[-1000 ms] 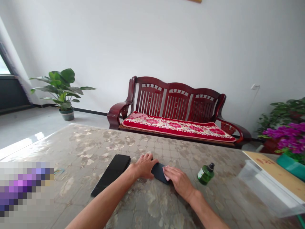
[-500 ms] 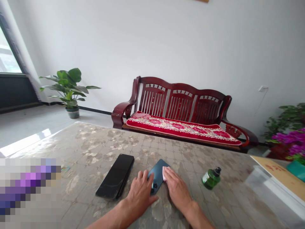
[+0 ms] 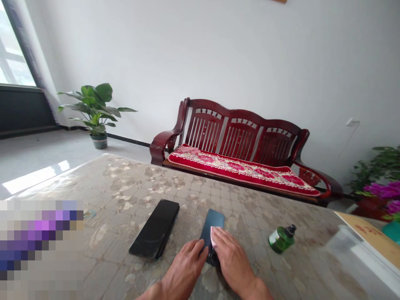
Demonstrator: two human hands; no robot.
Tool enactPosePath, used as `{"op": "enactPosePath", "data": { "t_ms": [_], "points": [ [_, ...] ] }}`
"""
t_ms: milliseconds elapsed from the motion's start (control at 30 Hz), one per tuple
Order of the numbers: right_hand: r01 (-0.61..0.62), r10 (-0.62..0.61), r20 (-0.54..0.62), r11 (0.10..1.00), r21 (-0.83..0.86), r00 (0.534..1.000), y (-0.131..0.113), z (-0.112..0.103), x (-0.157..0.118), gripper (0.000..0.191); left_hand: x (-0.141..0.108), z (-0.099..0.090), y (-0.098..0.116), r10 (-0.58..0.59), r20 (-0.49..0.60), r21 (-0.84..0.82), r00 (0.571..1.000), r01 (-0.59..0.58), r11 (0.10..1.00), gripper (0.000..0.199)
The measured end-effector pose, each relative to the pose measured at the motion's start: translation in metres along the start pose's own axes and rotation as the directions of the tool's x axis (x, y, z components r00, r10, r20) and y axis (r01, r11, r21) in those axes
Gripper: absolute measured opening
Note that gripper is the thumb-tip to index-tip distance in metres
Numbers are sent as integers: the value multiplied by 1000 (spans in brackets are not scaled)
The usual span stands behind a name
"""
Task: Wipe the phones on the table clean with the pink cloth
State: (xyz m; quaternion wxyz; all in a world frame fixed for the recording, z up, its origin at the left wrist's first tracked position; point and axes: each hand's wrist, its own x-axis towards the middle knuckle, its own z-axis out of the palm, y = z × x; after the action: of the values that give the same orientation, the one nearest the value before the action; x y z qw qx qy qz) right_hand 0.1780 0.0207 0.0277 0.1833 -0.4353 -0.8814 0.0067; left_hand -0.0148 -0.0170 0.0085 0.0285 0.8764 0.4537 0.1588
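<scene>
A blue smartphone [image 3: 215,219] lies on the table with its back up; its camera bump is partly covered by my fingers. My left hand [image 3: 189,263] grips the phone's lower left edge with fingertips and thumb. Over the phone's right side, my right hand [image 3: 230,257] presses a folded pink cloth [image 3: 212,237] against the back. Most of that cloth is hidden under the fingers. To the left lies a black phone [image 3: 155,229], screen up, apparently on top of another dark slab. A green bottle [image 3: 281,239] with a black cap stands tilted in view right of my hands.
A clear cover lies over the patterned table [image 3: 131,187]. At the right edge are a tan board [image 3: 371,235] and a translucent box [image 3: 346,254]. Beyond the table stands a red wooden bench [image 3: 240,137], with a potted plant [image 3: 99,141] to its left. The lower left corner is pixelated.
My right hand has moved the cloth down the phone towards the camera bump. My left hand has shifted down to the phone's lower left edge. The view has turned slightly left.
</scene>
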Motion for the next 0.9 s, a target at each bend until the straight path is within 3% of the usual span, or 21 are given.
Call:
{"op": "enactPosePath", "data": {
  "t_ms": [200,467,700,767,900],
  "points": [
    [-112,111,-83,994,0,990,13,6,36,42,1,2,-2,21,12,24,1000,-21,999,41],
    [50,-51,40,998,31,998,-18,-3,1,43,1,-2,0,80,14,29,997,-81,996,39],
    [-126,127,25,991,-43,992,-2,1,47,43,-3,-1,-4,113,56,53,992,-116,992,44],
    [-114,114,24,993,-28,993,-7,1,45,42,-4,0,-4,110,48,34,993,-112,993,44],
    [21,-21,32,1000,10,999,-21,0,16,44,-2,2,-1,81,31,20,996,-82,996,43]
  ]
}}
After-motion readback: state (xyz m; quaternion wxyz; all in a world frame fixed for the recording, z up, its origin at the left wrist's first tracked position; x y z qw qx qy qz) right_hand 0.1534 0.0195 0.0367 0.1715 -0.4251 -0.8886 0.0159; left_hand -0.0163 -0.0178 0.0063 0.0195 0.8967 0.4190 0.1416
